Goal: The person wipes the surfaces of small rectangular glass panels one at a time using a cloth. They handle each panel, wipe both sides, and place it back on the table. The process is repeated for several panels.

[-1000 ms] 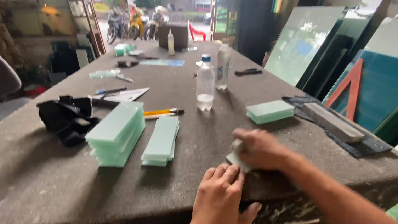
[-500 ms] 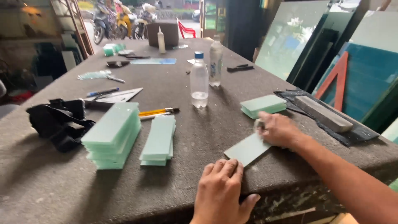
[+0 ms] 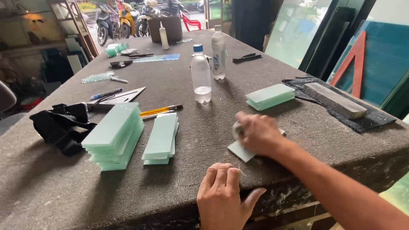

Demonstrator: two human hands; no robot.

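Soft daylight from the doorway, slight motion blur

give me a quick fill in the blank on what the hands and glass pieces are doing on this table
1. The right hand rests on a single pale green glass piece lying ____ on the table.
2. The left hand lies palm down at the table's near ____.
3. The nearer plastic bottle has a ____ cap.
4. The tall stack of glass pieces sits beside a black ____.

Missing words: flat; edge; blue; bag
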